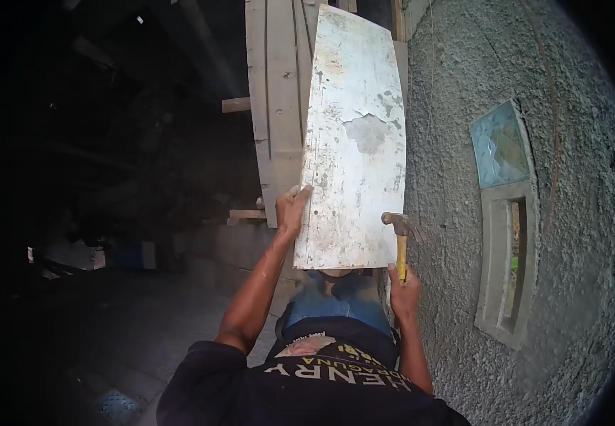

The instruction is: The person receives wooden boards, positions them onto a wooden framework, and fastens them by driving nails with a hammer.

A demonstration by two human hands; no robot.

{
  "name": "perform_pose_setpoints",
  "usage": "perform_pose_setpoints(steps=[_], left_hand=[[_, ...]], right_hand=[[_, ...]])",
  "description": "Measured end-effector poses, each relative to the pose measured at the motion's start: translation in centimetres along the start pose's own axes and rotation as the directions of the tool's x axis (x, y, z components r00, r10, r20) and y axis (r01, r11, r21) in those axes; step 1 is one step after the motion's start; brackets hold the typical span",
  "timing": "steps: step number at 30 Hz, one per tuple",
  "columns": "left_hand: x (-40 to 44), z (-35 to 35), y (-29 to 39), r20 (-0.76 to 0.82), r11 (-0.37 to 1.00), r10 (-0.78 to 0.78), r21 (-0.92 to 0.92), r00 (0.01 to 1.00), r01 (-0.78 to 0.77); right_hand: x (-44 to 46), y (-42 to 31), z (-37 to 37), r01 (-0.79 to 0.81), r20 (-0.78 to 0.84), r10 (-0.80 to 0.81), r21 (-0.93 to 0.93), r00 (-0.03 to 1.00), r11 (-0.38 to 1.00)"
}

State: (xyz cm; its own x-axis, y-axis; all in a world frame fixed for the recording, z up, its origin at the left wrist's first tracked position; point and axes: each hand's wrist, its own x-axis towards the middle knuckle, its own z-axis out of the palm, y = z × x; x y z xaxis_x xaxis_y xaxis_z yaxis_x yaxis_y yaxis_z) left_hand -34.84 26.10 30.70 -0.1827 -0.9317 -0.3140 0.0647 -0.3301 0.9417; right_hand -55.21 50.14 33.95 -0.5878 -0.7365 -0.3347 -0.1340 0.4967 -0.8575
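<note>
A long white board [353, 184], scuffed and with a peeled grey patch, stretches away in front of my body. My left hand [292, 207] grips its left edge, fingers wrapped behind it and the thumb on its face. In my right hand [405, 284] is a claw hammer [401, 248] with a yellow handle, its rusty head raised over the board's lower right edge. The right thumb or a finger lies close to the board's bottom right corner; I cannot tell if it touches.
Rough grey wall [449, 234] runs close along the right, with a glass block [500, 145] and a narrow framed opening [506, 263] set in it. Wooden planks [279, 121] stand behind the board. Short timber pieces [247, 214] jut out at left. The far left is dark.
</note>
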Motion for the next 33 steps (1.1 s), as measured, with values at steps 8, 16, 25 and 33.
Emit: perform_pose_setpoints(steps=[8, 16, 25, 33], left_hand=[[-1.8, 0.3, 0.5, -0.051, 0.99, -0.139, -0.038, 0.989, 0.137], [-2.0, 0.3, 0.3, -0.029, 0.985, -0.164, -0.054, 0.986, 0.163], [-1.5, -0.2, -0.5, -0.031, 0.977, -0.191, -0.102, 0.981, 0.187], [-1.9, -0.2, -1.1, -0.16, 0.99, -0.121, 0.059, 0.98, 0.131]], right_hand=[[0.9, -0.7, 0.1, -0.092, 0.014, 0.092, 0.001, 0.996, 0.996], [2.3, -3.0, -1.8, -0.029, -0.069, 0.012, -0.247, 0.998, 0.968], [5.6, 3.3, -3.3, 0.015, -0.343, -0.103, -0.251, 0.934, 0.968], [7.0, 6.2, -4.8, -0.269, -0.113, 0.289, 0.165, 0.951, 0.949]])
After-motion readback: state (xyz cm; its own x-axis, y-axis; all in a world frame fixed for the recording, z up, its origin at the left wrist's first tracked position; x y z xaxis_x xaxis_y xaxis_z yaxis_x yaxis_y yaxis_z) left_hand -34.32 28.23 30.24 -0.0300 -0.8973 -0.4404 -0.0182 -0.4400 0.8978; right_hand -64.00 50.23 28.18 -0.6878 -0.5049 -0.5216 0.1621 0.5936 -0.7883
